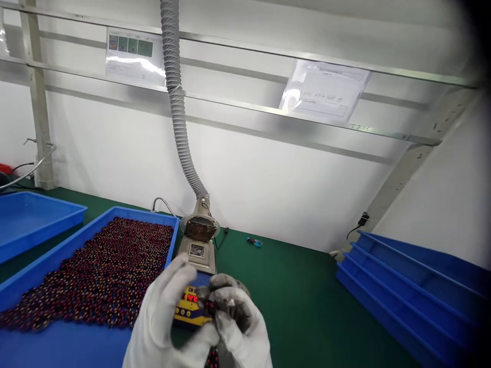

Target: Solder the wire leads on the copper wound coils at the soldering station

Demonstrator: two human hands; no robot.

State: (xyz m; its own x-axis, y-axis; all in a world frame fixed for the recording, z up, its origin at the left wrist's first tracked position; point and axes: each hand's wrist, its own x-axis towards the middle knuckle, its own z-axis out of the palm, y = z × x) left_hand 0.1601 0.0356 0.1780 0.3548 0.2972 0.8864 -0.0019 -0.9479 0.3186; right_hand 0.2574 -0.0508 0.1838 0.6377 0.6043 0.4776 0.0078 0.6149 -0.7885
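Both of my hands wear white gloves, and the right glove has dark smudges on its fingertips. My left hand (164,317) is open, its fingers and thumb spread apart beside the right one. My right hand (240,322) is closed in a pinch on a small dark part (209,305), mostly hidden by the fingers. Just behind the hands stands a yellow and blue device (187,312) with a lit red digit display. A few dark parts with red specks (212,358) show below, between the hands.
Left of my hands lies a blue tray (115,210) with a layer of small dark, red-specked parts. Another blue tray (42,225) is farther left. A grey hose (176,102) ends at a metal fan unit (199,230). Stacked blue trays (402,291) stand right; a small blue-handled tool (255,242) lies behind.
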